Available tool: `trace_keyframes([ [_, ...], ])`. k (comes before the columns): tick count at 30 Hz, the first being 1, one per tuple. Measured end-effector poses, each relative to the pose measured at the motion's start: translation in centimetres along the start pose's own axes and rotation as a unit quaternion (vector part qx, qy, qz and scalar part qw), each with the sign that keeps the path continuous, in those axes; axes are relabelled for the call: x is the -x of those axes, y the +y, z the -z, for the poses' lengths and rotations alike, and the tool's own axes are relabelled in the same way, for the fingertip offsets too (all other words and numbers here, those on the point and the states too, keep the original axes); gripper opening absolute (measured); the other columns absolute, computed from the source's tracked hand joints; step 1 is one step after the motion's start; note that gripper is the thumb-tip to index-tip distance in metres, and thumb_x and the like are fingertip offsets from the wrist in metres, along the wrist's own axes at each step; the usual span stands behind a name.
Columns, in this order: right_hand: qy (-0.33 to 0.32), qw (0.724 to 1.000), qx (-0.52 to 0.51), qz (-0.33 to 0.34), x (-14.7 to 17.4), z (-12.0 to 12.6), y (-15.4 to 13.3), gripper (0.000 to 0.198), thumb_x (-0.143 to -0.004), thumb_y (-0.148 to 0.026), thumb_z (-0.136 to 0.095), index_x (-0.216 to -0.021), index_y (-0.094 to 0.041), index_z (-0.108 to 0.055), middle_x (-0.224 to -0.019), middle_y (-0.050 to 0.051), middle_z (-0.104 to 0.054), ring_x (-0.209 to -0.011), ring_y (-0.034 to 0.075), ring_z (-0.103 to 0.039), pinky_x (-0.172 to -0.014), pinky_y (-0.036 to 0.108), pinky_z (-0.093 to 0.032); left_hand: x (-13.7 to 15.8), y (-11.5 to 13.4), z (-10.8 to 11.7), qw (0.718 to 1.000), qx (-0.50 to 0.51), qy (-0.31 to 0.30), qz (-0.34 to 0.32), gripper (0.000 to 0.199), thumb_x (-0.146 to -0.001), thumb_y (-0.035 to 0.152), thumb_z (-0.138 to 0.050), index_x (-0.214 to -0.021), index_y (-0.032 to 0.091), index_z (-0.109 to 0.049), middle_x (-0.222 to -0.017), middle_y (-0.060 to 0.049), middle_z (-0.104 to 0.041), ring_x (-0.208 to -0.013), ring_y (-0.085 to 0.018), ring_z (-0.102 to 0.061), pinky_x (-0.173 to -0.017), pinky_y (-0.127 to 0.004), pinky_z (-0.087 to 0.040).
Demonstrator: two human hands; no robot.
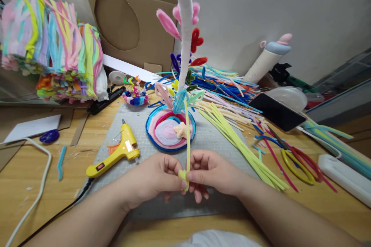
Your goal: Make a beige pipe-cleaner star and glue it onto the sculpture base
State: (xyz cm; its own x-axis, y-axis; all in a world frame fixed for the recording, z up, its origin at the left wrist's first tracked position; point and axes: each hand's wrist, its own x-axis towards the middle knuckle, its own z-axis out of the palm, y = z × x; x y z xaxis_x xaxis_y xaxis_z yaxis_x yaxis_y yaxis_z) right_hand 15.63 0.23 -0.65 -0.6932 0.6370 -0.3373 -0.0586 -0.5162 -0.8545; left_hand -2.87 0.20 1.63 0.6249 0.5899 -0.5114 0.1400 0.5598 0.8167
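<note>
Over the grey cutting mat [162,206], my left hand [158,175] pinches the folded, coiled end of a yellow-green pipe cleaner [188,135]. My right hand [210,171] grips the same pipe cleaner just beside it, and its free length points up and away from me. Beyond my hands lies a round coiled pipe-cleaner base [168,135] in pink, white and blue, with a cream starfish [181,130] on it. A white wrapped stem [185,31] rises at its back, with coloured loops and flowers around it. A yellow glue gun [116,152] rests left of my hands.
Loose yellow-green pipe cleaners [243,146] fan out on the right, near scissors [297,162] and a phone [276,112]. Pipe-cleaner bundles [55,42] stand at the back left. A white cable [48,173] crosses the left side. A cream bottle [265,63] leans at the back right.
</note>
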Motion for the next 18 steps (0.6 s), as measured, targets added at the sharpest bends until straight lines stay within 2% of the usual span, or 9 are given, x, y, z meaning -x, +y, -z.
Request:
trace_keyframes([
  [5,0.022,0.999,0.02,-0.022,-0.1,-0.4,0.1,0.032,-0.07,-0.037,-0.074,-0.078,-0.015,-0.052,-0.057,-0.004,-0.063,-0.04,0.007,-0.059,-0.035,0.012,-0.043,-0.2,-0.8,0.0,0.994,-0.111,0.015,0.001,0.016,-0.069,0.028,-0.064,-0.063,0.016,-0.057,-0.055,0.003,-0.053,-0.045,-0.007,-0.039,-0.042,-0.019,-0.028],
  [8,0.046,0.996,0.069,-0.033,0.0,-0.8,0.4,0.026,-0.07,-0.031,-0.073,-0.076,-0.014,-0.055,-0.057,-0.005,-0.061,-0.039,0.005,-0.056,-0.037,0.012,-0.042,-0.5,-1.7,0.0,0.984,-0.169,0.047,-0.013,0.016,-0.069,0.025,-0.064,-0.06,0.015,-0.055,-0.053,0.004,-0.049,-0.048,-0.008,-0.037,-0.045,-0.02,-0.025],
  [10,0.079,0.994,0.077,-0.025,-0.1,-1.0,0.5,0.025,-0.069,-0.029,-0.073,-0.076,-0.015,-0.054,-0.053,-0.007,-0.06,-0.037,0.005,-0.055,-0.036,0.012,-0.041,-0.7,-1.9,0.0,0.982,-0.169,0.07,-0.037,0.017,-0.068,0.026,-0.066,-0.06,0.015,-0.056,-0.053,0.004,-0.049,-0.049,-0.008,-0.038,-0.046,-0.02,-0.025],
  [13,0.14,0.99,0.024,0.026,-0.2,-0.9,0.2,0.029,-0.068,-0.033,-0.074,-0.075,-0.016,-0.051,-0.05,-0.006,-0.062,-0.037,0.008,-0.058,-0.037,0.016,-0.045,-0.7,-1.2,-0.2,0.981,-0.095,0.137,-0.101,0.017,-0.07,0.031,-0.067,-0.069,0.015,-0.061,-0.059,0.002,-0.055,-0.052,-0.01,-0.044,-0.049,-0.021,-0.031],
  [16,0.183,0.976,-0.057,0.103,-0.1,-0.7,-0.2,0.03,-0.07,-0.033,-0.074,-0.076,-0.017,-0.05,-0.057,-0.002,-0.068,-0.041,0.011,-0.062,-0.038,0.017,-0.047,-0.3,-0.2,-0.4,0.941,-0.056,0.259,-0.208,0.013,-0.071,0.029,-0.068,-0.075,0.018,-0.063,-0.067,0.0,-0.059,-0.059,-0.013,-0.049,-0.056,-0.022,-0.037],
  [18,0.198,0.964,-0.106,0.141,0.0,-0.7,-0.4,0.028,-0.071,-0.031,-0.075,-0.076,-0.018,-0.05,-0.058,-0.001,-0.069,-0.042,0.011,-0.063,-0.038,0.016,-0.046,-0.1,0.1,-0.5,0.903,-0.116,0.307,-0.275,0.008,-0.071,0.025,-0.07,-0.071,0.019,-0.065,-0.069,-0.001,-0.06,-0.064,-0.014,-0.051,-0.061,-0.024,-0.038],
])
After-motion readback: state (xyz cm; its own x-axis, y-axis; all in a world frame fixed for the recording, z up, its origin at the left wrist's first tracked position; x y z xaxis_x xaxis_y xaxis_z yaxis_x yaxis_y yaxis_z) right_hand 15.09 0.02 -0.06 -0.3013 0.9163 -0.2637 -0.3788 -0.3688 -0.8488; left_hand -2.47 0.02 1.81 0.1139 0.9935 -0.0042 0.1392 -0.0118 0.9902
